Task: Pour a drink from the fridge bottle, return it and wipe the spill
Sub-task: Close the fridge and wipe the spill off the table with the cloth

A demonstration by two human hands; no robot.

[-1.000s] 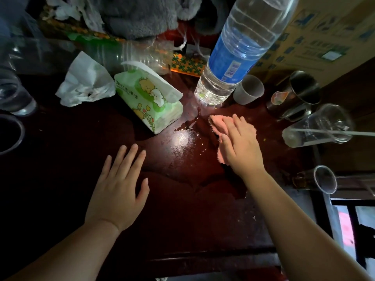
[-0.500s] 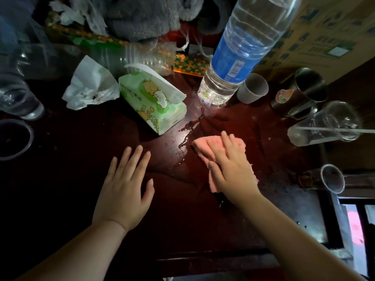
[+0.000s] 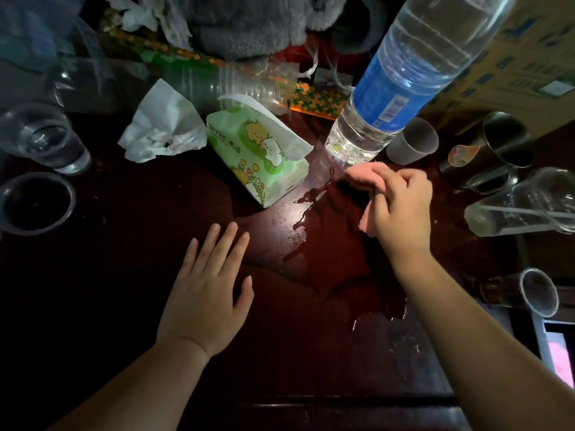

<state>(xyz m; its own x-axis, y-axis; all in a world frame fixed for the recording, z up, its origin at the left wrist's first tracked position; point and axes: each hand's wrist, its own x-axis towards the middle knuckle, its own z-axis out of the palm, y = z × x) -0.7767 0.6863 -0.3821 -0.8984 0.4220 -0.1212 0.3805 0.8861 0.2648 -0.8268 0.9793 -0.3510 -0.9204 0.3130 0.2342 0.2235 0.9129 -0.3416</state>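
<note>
My right hand (image 3: 401,209) grips a pink cloth (image 3: 362,178) with curled fingers, close to the base of the large water bottle (image 3: 413,76) with a blue label. A puddle of spilled liquid (image 3: 314,213) spreads over the dark wooden table (image 3: 124,259), left of and below the cloth, and runs toward the front edge. My left hand (image 3: 208,290) rests flat on the table with straight fingers, left of the spill.
A green tissue pack (image 3: 258,154) and crumpled tissue (image 3: 161,132) lie behind my left hand. Clear cups (image 3: 43,141) and a dark cup (image 3: 37,203) stand at the left. A small white cup (image 3: 410,141), metal mugs (image 3: 497,147) and lying clear cups (image 3: 525,206) crowd the right.
My right hand has pulled the cloth back up from the middle of the spill toward the bottle and bunched it in curled fingers. My left hand has stayed flat.
</note>
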